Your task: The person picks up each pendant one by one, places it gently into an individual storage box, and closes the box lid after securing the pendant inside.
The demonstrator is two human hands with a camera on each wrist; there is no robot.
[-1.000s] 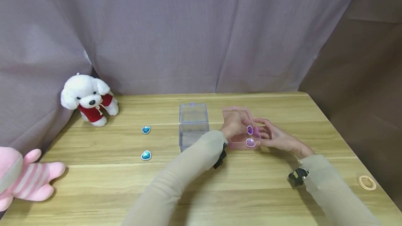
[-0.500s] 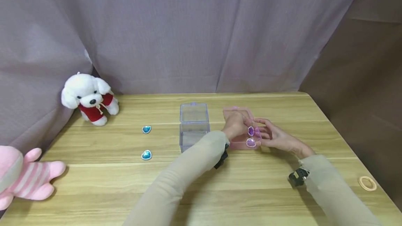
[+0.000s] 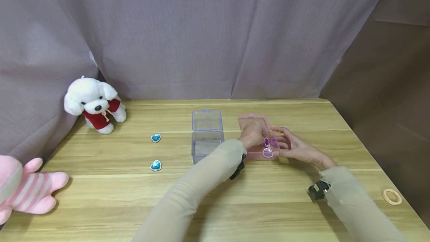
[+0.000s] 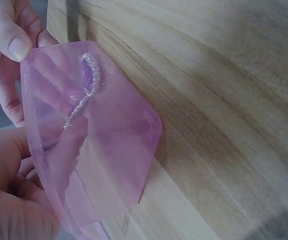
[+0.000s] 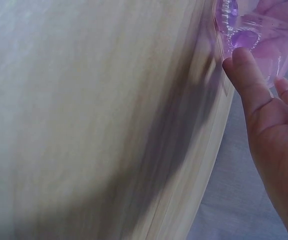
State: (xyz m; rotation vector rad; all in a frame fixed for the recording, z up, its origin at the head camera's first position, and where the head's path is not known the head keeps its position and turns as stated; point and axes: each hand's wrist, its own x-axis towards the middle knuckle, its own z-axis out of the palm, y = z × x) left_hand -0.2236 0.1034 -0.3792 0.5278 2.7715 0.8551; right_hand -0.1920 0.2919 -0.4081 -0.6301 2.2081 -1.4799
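Note:
My left hand (image 3: 252, 134) reaches into an open pink see-through box (image 3: 252, 156). Its fingers pinch a purple heart-shaped gem (image 3: 266, 142) with a white beaded rim, turned nearly edge-on. Below that gem a second purple heart gem (image 3: 267, 153) lies flatter in the box. In the left wrist view, the fingers of the left hand (image 4: 9, 200) show blurred through the pink wall. My right hand (image 3: 295, 148) holds the box by its right side, thumb near the front corner. The right wrist view shows the right hand (image 5: 278, 130) against the box (image 5: 278, 55), with its fingertips partly hidden.
Left of the pink box stands an open clear bluish box (image 3: 207, 146). Two blue heart gems (image 3: 156, 138) lie farther left. A white toy dog (image 3: 95, 104) and a pink striped plush (image 3: 31, 189) sit at the left; a wooden ring (image 3: 392, 196) lies near the right edge.
The purple gem at my left fingertips has turned more edge-on and shifted slightly down. The right hand and both boxes stay in place.

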